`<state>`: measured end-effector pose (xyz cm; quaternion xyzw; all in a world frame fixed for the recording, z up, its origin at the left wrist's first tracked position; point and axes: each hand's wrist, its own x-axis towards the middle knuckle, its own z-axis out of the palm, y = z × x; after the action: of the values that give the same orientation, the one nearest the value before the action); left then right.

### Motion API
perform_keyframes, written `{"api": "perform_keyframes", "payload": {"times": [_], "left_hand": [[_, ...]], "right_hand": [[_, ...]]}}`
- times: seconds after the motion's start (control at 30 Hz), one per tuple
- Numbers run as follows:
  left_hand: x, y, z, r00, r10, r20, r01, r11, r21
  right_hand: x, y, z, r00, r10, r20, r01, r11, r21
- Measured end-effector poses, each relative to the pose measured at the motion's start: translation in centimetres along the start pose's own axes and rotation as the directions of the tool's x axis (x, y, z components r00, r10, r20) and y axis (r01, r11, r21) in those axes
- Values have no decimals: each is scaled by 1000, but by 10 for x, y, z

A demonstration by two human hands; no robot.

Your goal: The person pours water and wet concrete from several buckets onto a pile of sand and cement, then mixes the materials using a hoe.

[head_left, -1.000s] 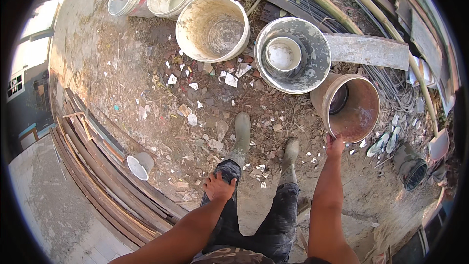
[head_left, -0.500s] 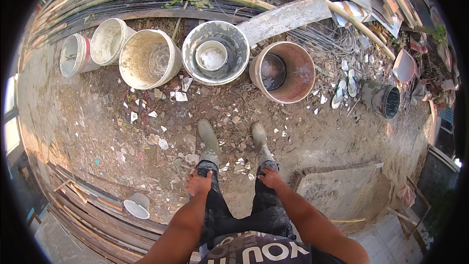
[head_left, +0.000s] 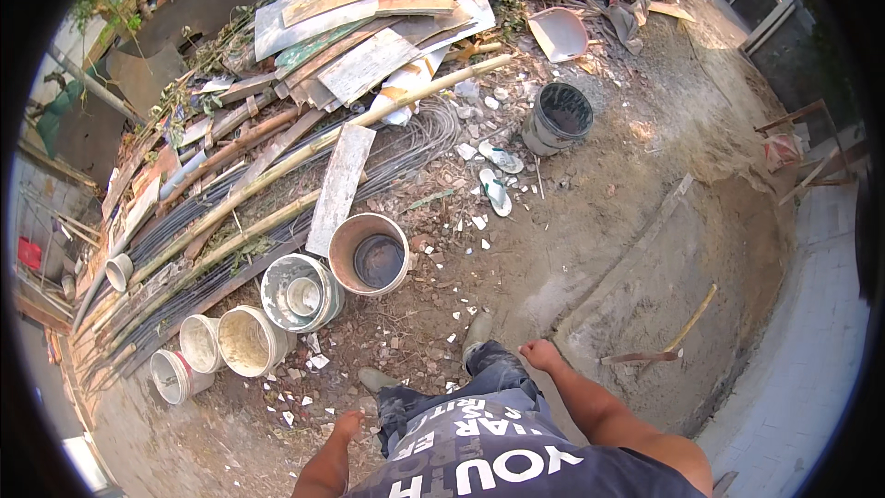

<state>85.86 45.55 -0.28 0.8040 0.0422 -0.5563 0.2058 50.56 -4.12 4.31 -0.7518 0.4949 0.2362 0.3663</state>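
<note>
My left hand (head_left: 348, 424) hangs beside my left thigh, fingers curled and nothing visible in them. On the other side, my right hand (head_left: 541, 355) is held away from my right leg, loosely closed and holding nothing I can see. Nearest to it is the edge of a grey, sandy patch (head_left: 627, 304). A long-handled tool (head_left: 693, 318) with a yellowish handle and a brownish head lies on that patch. In front of me stand a reddish-brown bucket (head_left: 341, 258) and a grey-smeared bucket (head_left: 273, 290) with a smaller white container (head_left: 304, 296) inside.
Several whitish buckets (head_left: 247, 341) continue the row leftward. A dark bucket (head_left: 556, 120) and pale slippers (head_left: 495, 192) lie ahead. Beyond are stacked boards (head_left: 369, 69), bamboo poles (head_left: 286, 228), coiled wire (head_left: 433, 129) and a pinkish dustpan-like scoop (head_left: 559, 34). White shards litter the dirt.
Both hands have come off my legs, where they rested near the knees. My body has straightened and the view has turned right, so the bucket row now sits lower left.
</note>
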Motion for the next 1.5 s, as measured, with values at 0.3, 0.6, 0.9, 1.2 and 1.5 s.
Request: {"api": "perform_keyframes", "payload": {"times": [0.3,0.6,0.9,1.2,1.5], "left_hand": [[-31,336,78,923,384,4,-306,727,614],[39,517,138,855,437,278,-512,633,581],[109,675,151,742,518,426,-664,475,578],[110,661,128,998,4,-69,-19,977,-214],[45,765,304,844,-78,-530,84,996,-13]], "right_hand": [[56,155,-67,913,347,-215,-306,930,202],[122,96,-115,926,324,-194,-232,893,386],[256,129,-273,856,448,-259,-141,684,716],[503,142,-486,905,274,-324,-170,934,315],[780,192,-494,926,371,77,-327,682,654]]}}
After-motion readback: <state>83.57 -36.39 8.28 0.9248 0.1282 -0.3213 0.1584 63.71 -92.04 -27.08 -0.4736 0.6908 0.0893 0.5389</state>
